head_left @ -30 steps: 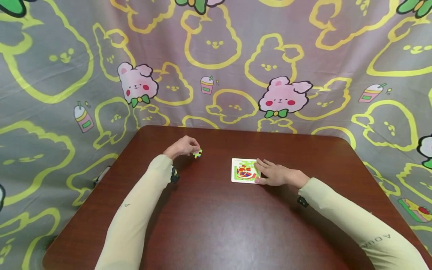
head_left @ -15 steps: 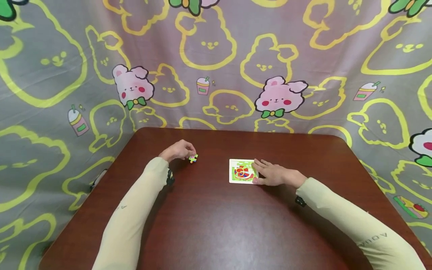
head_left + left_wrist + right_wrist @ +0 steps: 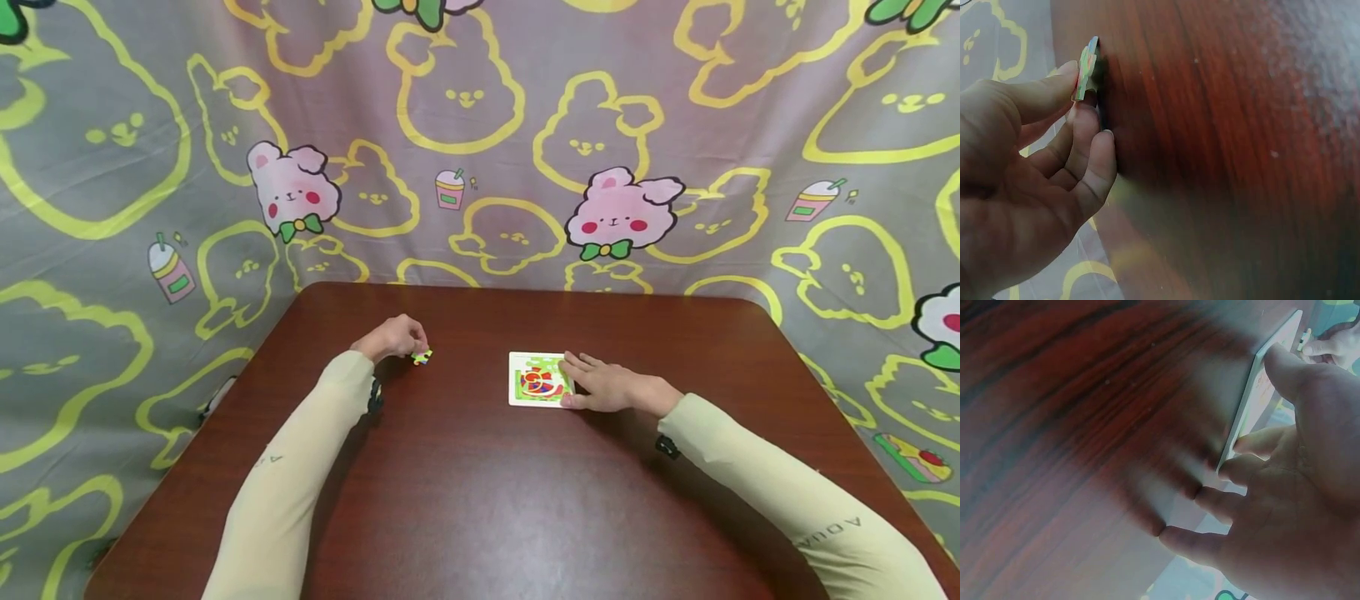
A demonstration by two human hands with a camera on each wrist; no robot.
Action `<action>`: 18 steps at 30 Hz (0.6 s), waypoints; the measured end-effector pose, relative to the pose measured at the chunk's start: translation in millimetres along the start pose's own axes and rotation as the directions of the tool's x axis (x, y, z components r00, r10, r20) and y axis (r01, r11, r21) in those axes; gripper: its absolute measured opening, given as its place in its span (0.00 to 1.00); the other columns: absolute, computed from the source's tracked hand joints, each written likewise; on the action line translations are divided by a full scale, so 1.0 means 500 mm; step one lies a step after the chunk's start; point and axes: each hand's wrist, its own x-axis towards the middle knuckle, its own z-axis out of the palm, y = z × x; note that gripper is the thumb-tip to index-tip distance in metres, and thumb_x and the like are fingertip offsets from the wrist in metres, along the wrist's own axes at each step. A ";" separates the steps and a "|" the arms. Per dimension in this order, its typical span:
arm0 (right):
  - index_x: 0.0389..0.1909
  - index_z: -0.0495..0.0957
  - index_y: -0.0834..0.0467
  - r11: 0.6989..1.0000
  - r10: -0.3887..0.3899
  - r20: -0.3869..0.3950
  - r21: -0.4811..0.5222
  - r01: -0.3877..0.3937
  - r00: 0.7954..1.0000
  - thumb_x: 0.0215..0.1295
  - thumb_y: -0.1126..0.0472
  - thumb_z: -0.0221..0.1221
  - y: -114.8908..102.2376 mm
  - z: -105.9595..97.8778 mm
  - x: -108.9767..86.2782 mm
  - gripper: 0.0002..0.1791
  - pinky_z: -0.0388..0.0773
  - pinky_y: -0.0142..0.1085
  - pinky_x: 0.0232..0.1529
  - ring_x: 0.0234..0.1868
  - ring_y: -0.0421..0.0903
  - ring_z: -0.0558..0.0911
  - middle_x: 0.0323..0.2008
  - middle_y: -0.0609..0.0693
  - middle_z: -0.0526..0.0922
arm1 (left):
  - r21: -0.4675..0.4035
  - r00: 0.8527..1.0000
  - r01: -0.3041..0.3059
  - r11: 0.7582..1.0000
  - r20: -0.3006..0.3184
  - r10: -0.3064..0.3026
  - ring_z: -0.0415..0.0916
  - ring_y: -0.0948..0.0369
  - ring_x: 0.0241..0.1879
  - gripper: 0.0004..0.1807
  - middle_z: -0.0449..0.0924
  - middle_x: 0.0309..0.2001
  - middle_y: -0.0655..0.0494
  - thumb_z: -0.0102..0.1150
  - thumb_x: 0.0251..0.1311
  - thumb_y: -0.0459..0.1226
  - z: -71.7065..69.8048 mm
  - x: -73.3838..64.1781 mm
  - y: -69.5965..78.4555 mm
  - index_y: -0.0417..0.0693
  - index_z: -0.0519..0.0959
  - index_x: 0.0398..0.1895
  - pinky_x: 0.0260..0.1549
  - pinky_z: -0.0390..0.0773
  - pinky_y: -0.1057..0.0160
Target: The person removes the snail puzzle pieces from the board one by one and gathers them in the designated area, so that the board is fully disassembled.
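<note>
At the left part of the table my left hand (image 3: 397,336) pinches a small green-and-multicoloured jigsaw piece (image 3: 423,357). The left wrist view shows the piece (image 3: 1085,72) on edge between thumb and fingers, close to the wood; the other fingertips touch the table. Near the centre lies a flat, white-framed puzzle board (image 3: 513,383) with a red, blue and green picture resembling a snail. My right hand (image 3: 611,389) rests at the board's right side with its fingers extended and spread. Its thumb lies on the near right corner, while other fingertips press the board's edge and the table.
The dark brown wooden table (image 3: 495,483) has rounded corners. A grey curtain (image 3: 480,158) printed with yellow outlines and pink rabbits hangs behind it and at both sides. Between piece and board is a stretch of bare wood.
My left hand has moved slightly left and nearer, lowering the jigsaw piece and tilting it flatter toward the table. The right hand and board stay together; the head view shifted slightly.
</note>
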 end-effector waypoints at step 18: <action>0.77 0.47 0.59 1.000 0.007 0.017 0.000 -0.007 1.000 0.71 0.37 0.49 -0.003 -0.001 0.003 0.45 0.57 0.65 0.67 0.77 0.66 0.47 0.78 0.60 0.42 | 0.215 0.999 0.050 0.975 0.008 -0.053 0.71 0.60 0.27 0.06 0.78 0.29 0.53 0.62 0.63 0.39 -0.009 -0.011 0.006 0.46 0.80 0.32 0.27 0.70 0.65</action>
